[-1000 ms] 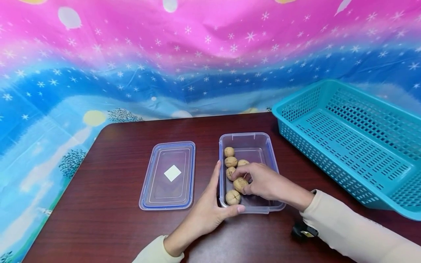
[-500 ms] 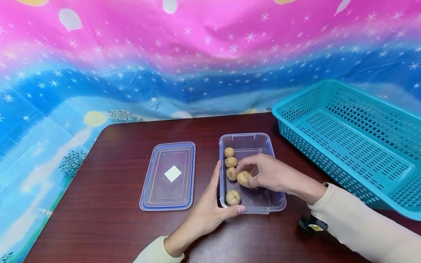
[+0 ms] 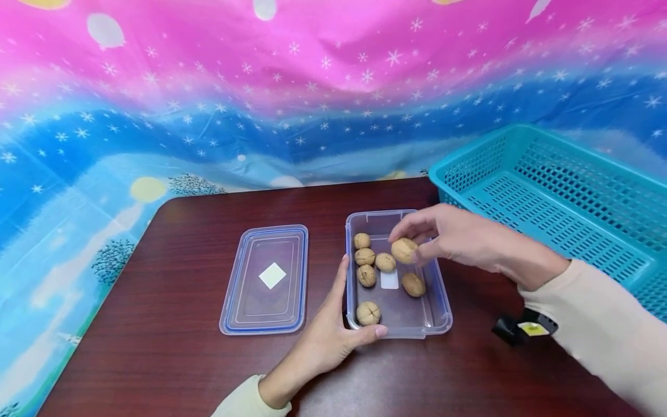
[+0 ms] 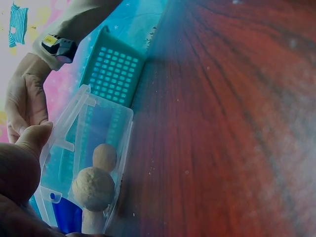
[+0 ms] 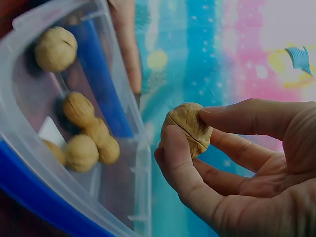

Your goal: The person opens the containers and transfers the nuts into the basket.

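Note:
My right hand point(image 3: 453, 234) pinches a walnut point(image 3: 405, 250) between thumb and fingertips, raised above the clear plastic container point(image 3: 411, 321). Seen from the right wrist, the held walnut point(image 5: 185, 129) shows its seam. Several more walnuts lie inside the box, most along its left side; one walnut point(image 3: 368, 313) sits at the front left, another point(image 3: 414, 285) at the right. My left hand point(image 3: 328, 336) rests against the box's front left corner, fingers straight along the left wall and thumb along the front. In the left wrist view, its thumb point(image 4: 37, 138) is beside the rim.
A lid point(image 3: 266, 313) with a blue seal and a white square lies flat, left of the box. Behind and right stands a large teal basket point(image 3: 521, 197). The dark wood table point(image 3: 172, 301) meets a printed cloth point(image 3: 292, 133) at the back.
My right hand has lifted the walnut from the box floor and carried it up, back and to the right. Walnuts it covered now show. The left hand stays at the corner.

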`<state>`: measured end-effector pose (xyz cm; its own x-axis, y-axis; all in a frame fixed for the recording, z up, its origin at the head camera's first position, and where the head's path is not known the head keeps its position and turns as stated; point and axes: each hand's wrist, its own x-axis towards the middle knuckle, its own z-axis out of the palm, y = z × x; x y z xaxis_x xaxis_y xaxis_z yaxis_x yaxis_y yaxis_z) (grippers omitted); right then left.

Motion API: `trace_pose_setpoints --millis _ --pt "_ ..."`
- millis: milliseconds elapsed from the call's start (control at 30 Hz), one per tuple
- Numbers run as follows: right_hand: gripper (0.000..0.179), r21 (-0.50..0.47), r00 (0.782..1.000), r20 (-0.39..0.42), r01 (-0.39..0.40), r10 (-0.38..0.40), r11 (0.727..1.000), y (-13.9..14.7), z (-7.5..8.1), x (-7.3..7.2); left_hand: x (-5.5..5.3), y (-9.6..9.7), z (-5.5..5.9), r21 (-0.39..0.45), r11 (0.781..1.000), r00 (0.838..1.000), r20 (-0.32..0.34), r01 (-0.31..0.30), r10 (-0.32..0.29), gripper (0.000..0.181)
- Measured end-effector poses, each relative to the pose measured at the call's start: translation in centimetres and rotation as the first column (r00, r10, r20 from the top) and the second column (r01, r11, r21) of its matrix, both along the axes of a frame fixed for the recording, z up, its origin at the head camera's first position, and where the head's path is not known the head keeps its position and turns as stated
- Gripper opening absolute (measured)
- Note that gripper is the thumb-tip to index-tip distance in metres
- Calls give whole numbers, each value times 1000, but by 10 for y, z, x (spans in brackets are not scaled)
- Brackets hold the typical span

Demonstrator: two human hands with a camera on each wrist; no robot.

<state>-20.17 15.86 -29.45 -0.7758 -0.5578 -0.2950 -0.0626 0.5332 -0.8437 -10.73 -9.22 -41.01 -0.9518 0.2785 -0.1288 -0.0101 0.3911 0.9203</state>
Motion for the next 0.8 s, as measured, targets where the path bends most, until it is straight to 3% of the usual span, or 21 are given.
trace_pose_setpoints --millis 333,533,667,800 --pt "46 -64 995 97 35 -28 997 42 19 -36 1 0 0 17 1000 1000 -2 5 -5 127" --pt "37 -74 999 25 -29 31 997 83 25 -66 1 1 1 21 1000 1000 7 5 -6 127" --pt "41 -131 994 -16 -114 112 985 107 21 -86 1 0 1 20 1000 1000 11 5 -5 127" --pt "43 -163 993 -24 -121 118 979 123 14 -99 1 0 1 27 1000 1000 14 7 -7 126"
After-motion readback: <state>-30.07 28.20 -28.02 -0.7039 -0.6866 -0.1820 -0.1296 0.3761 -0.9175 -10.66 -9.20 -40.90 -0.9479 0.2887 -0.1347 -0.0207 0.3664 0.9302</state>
